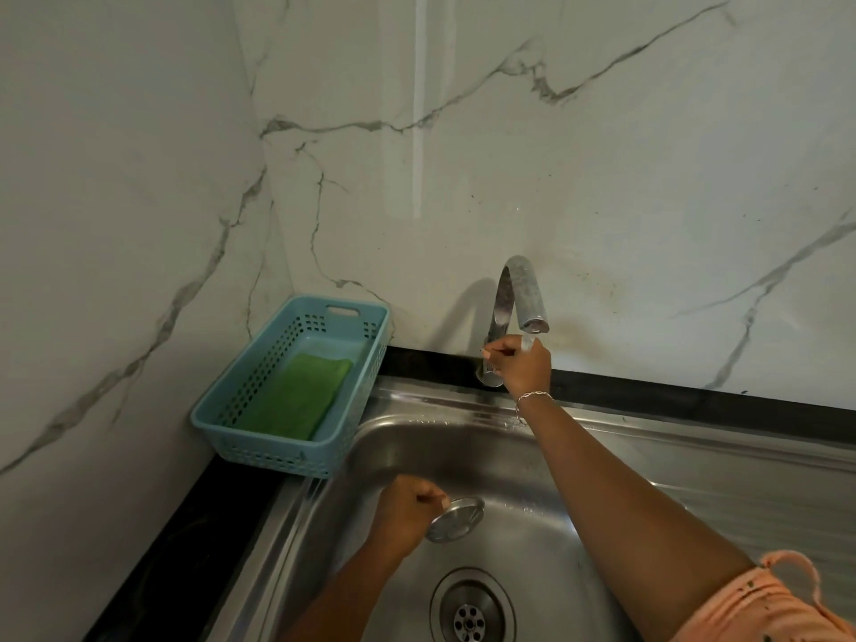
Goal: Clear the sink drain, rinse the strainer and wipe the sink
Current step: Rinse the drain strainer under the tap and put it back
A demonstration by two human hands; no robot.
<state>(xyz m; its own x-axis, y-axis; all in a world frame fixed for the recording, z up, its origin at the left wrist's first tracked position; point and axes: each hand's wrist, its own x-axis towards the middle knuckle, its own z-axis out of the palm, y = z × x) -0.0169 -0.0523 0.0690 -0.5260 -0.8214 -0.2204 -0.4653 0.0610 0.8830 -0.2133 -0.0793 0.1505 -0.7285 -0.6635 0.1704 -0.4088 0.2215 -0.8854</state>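
Gripping one strainer (455,519) in left hand (407,507) fingers, right hand (521,363) fingers clasp one tap (512,308).

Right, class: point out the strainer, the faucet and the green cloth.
strainer (456,518), head view, on its round metal face.
faucet (521,289), head view, on the curved spout.
green cloth (296,393), head view, on its middle, inside the basket.

One head-worn wide-angle view looks forward and down, close over the sink (616,461) toward the marble wall (602,178).

round steel strainer (456,518) held tilted above the open sink drain (470,618).
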